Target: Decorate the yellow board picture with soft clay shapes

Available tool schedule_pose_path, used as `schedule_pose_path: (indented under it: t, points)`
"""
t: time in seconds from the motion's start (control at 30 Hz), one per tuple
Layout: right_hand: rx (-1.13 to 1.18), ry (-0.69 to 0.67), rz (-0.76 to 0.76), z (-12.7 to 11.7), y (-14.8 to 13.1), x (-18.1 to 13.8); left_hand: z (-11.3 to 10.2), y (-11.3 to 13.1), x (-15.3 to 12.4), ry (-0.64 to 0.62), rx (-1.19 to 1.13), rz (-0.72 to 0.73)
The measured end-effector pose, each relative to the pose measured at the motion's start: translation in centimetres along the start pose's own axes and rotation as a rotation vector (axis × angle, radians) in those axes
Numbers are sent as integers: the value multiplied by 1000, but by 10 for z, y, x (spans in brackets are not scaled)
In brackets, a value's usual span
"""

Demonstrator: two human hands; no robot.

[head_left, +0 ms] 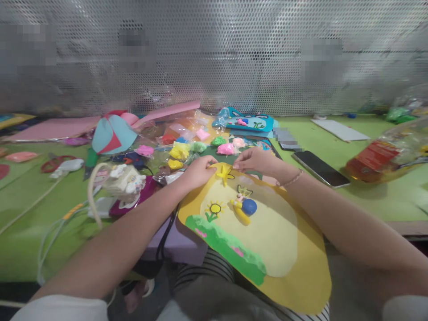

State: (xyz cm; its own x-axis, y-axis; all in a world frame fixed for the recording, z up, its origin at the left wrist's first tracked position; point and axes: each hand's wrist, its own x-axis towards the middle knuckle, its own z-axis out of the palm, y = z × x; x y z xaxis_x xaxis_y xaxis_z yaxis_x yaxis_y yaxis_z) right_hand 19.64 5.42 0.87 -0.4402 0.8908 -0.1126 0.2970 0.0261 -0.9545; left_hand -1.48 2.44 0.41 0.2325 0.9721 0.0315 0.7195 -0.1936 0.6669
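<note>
A yellow round card [301, 276] lies tilted across my lap and the table edge, with a pale inner circle, a green clay grass strip [227, 247], a small clay sun flower [214, 208] and a blue-and-yellow clay figure [245, 207]. At its far edge sits a yellow clay bow [224, 171]. My left hand [198, 171] pinches the bow's left side with closed fingers. My right hand [256, 159] presses its right side with fingertips together; a thin bracelet is on that wrist.
Bags and lumps of coloured clay [197, 147] lie just beyond the card. A black phone [320, 168] rests to the right, a plastic bag [384, 156] farther right. A plush toy with cord [122, 178], red scissors [53, 162] and paper cutouts [112, 133] sit left. A perforated metal screen [214, 58] backs the green table [374, 196].
</note>
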Motion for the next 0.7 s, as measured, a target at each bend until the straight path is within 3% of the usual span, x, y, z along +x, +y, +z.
schedule_pose_path:
  t: [0.2, 0.43, 0.7]
  points:
    - [27, 58, 60, 3, -2, -1, 1, -4, 2, -14, -8, 14]
    - [2, -21, 36, 1, -3, -2, 0, -2, 1, 6, 2, 18]
    - [-52, 95, 80, 7, -7, -3, 1, -4, 1, 4, -10, 12]
